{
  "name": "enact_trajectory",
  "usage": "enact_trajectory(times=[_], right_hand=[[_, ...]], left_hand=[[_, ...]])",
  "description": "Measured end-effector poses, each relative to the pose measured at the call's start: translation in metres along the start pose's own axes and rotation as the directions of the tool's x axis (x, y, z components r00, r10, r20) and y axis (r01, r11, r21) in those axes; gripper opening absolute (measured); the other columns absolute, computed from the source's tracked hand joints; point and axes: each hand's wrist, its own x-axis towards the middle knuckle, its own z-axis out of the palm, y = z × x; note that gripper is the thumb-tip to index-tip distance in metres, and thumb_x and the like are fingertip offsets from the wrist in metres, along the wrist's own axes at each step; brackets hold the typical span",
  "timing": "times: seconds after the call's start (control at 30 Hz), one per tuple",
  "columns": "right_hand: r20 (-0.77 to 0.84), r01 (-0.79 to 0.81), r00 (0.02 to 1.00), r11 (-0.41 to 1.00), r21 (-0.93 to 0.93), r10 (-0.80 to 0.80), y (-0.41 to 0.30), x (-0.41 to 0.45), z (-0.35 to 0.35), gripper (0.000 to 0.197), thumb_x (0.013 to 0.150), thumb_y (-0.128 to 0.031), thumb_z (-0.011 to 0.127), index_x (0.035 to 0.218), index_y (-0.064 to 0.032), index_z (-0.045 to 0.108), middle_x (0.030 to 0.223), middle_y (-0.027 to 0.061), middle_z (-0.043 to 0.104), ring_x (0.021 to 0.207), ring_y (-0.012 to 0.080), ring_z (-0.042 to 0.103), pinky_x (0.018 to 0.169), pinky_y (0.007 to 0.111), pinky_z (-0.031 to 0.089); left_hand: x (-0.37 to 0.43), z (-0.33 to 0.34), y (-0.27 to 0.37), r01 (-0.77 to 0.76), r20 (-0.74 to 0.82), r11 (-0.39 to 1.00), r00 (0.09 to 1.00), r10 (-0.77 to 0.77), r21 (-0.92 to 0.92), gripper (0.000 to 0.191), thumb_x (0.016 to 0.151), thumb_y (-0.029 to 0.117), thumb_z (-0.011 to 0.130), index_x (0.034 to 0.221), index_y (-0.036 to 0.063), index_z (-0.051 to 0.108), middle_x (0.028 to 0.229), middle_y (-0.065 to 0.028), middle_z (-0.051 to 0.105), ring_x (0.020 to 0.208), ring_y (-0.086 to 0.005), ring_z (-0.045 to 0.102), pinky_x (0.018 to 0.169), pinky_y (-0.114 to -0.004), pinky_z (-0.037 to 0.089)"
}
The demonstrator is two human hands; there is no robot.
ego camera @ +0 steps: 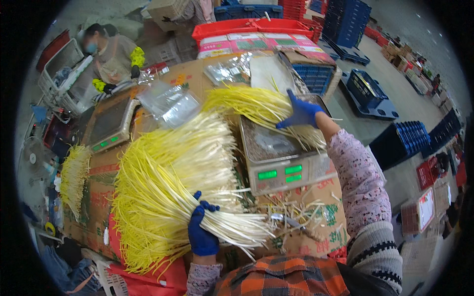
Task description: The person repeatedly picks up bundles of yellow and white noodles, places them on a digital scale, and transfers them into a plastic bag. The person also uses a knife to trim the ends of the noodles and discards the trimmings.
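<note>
My left hand (203, 229), in a blue glove, grips a bundle of blanched yellow chives (237, 224) around its white stalks, at the near side of a large chive pile (200, 148). My right hand (305, 111), also gloved in blue, rests with fingers spread over another chive bundle (248, 100). This second bundle lies across the metal pan of a digital scale (266, 140), its white ends hanging toward the right edge. Green displays (267, 174) are lit on the scale's front. A knife (292, 222) lies among trimmed stalk scraps (311, 211) beside the left hand's bundle.
Clear plastic bags (174, 105) lie beyond the pile. To the left are a second scale (111, 122) and a smaller chive heap (75, 177). A masked co-worker (114, 55) is at the far left. Red crates (226, 27) line the back, with blue crates (400, 142) to the right.
</note>
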Motion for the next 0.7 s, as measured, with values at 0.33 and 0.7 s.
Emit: enact_trajectory(times=[0.33,0.7], right_hand=[[-0.073,0.022,0.997,0.990,-0.136,-0.033,0.006,-0.020,0.034,0.102,0.076,-0.033,0.078,0.155,-0.0023,0.021,0.116,0.0293,0.065,0.100,0.0421,0.067,0.084,0.048,0.054],[-0.103,-0.017,0.995,0.968,-0.249,-0.009,-0.019,-0.021,0.031,0.069,0.080,-0.018,0.066,0.139,0.0012,0.036,0.106,0.0276,0.069,0.095,0.0442,0.068,0.079,0.050,0.055]], left_hand=[[0.007,0.000,-0.001,0.032,-0.028,0.999,0.999,-0.032,-0.004,0.061,0.088,0.012,0.062,0.143,-0.0021,0.041,0.095,-0.0056,0.058,0.089,-0.0187,0.057,0.094,-0.043,0.047],[0.007,-0.004,-0.004,0.014,-0.004,0.999,1.000,-0.014,0.040,0.058,0.095,0.016,0.058,0.146,-0.0015,0.037,0.097,-0.0038,0.060,0.090,-0.0170,0.058,0.093,-0.038,0.047]])
